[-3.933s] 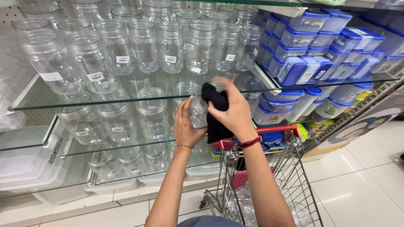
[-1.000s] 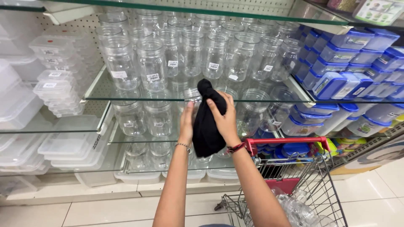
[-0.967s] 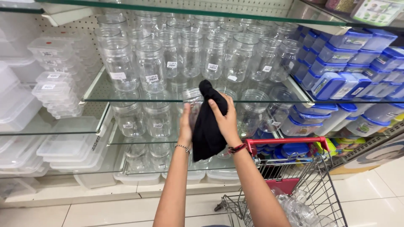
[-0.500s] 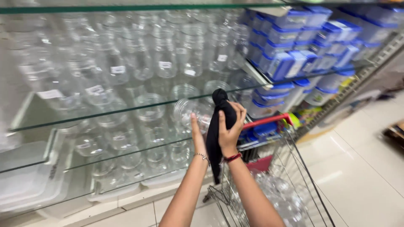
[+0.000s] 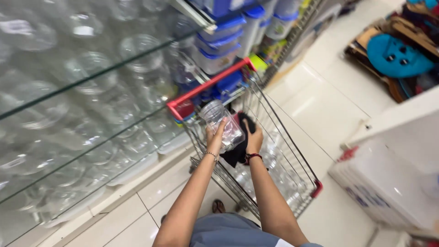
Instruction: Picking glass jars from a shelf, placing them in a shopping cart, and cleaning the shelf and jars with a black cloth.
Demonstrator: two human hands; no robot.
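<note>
My left hand (image 5: pixel 214 136) grips a clear glass jar (image 5: pixel 222 123) and holds it over the shopping cart (image 5: pixel 265 114). My right hand (image 5: pixel 254 137) is pressed against a black cloth (image 5: pixel 238 153) that hangs beside and under the jar. Both hands are inside the cart's rim, near its red handle (image 5: pixel 206 84). Several clear jars (image 5: pixel 274 169) lie in the cart's wire basket below.
Glass shelves (image 5: pixel 82 82) packed with clear jars fill the left. Blue-lidded plastic containers (image 5: pixel 224 32) are stacked at the top centre. A white box (image 5: pixel 388 183) stands at the right, on a pale tiled floor (image 5: pixel 329 96). Coloured goods (image 5: pixel 398 50) lie at the upper right.
I have turned from the shelf to the cart. Both hands came down from the shelf, and a glass jar is in my left hand with the black cloth against it.
</note>
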